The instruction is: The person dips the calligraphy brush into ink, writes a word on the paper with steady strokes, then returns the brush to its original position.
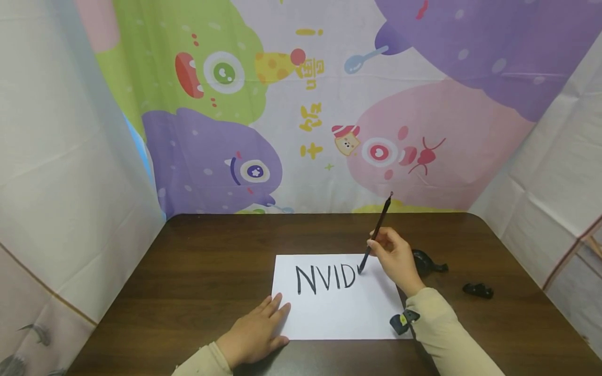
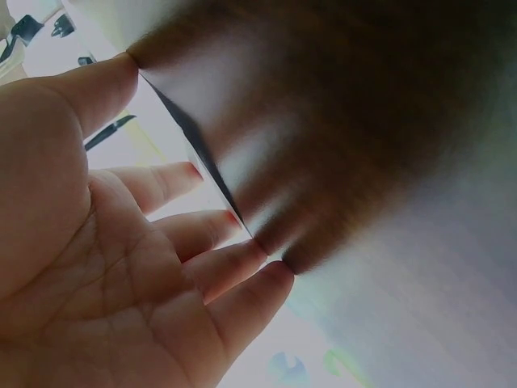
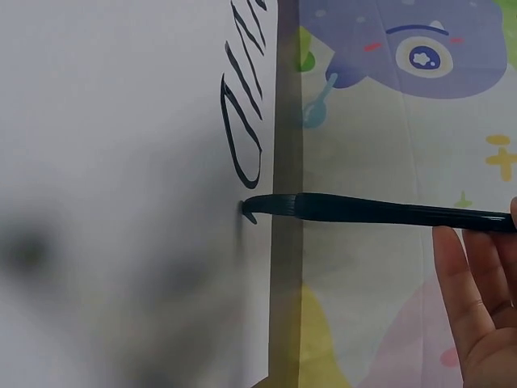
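My right hand [image 1: 396, 258] pinches a dark brush [image 1: 380, 222] between fingers and thumb. Its black bristle tip meets the white paper [image 1: 329, 318] just right of the letter D, where a short black stroke shows. In the right wrist view the brush [image 3: 363, 210] lies level and its soft tip bends on the sheet. Black letters reading NVID [image 1: 325, 278] run along the paper's upper part. At the sheet's lower left, my left hand [image 1: 256, 331] lies with fingers spread, fingertips on the paper's left edge. The left wrist view shows its palm [image 2: 105, 283] and extended fingers.
Right of the paper, a black rounded dish with a spout [image 1: 425, 262] is partly covered by my right hand. Farther right lies a small black jagged object [image 1: 477, 290]. The brown table [image 1: 202, 271] backs onto a cartoon-print curtain [image 1: 320, 183].
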The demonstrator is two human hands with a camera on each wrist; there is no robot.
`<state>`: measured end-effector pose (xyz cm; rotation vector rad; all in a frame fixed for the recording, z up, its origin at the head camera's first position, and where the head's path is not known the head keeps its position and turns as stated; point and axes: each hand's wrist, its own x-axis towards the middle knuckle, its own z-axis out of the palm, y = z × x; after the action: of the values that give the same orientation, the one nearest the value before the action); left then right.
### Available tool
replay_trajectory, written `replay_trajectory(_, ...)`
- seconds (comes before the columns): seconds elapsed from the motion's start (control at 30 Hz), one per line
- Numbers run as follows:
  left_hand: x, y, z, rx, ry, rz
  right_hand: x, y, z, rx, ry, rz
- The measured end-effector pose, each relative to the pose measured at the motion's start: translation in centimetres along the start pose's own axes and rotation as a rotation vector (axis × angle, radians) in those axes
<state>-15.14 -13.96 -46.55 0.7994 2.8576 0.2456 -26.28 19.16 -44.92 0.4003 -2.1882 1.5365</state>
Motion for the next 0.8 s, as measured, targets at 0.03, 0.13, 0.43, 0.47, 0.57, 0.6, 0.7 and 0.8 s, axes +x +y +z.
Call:
replay_trajectory(0.03,0.0,0.0,0.0,0.000,0.001,-0.001,0.0,0.0,0.0,-0.004,-0.003,0.003)
replay_trajectory(0.13,0.0,0.0,0.0,-0.001,0.001,-0.001,0.0,0.0,0.0,-0.016,-0.013,0.017)
replay_trajectory(0.43,0.0,0.1,-0.1,-0.008,-0.002,-0.005,-0.1,0.0,0.0,-0.005,-0.026,0.018)
replay_trajectory(0.47,0.0,0.1,-0.1,-0.005,-0.002,-0.005,-0.1,0.0,0.0,-0.002,-0.028,0.016)
replay_trajectory(0.57,0.0,0.0,0.0,-0.001,-0.003,-0.009,0.0,0.0,-0.1,-0.004,-0.032,0.020)
replay_trajectory(0.6,0.0,0.0,0.0,0.000,-0.006,-0.011,0.0,0.0,-0.1,-0.006,-0.034,0.022)
replay_trajectory(0.7,0.0,0.0,0.0,-0.002,-0.009,-0.013,-0.1,-0.4,-0.1,-0.014,-0.045,0.027)
replay_trajectory(0.8,0.0,0.1,-0.1,-0.008,-0.008,-0.010,-0.2,-1.6,-0.2,-0.017,-0.061,0.028)
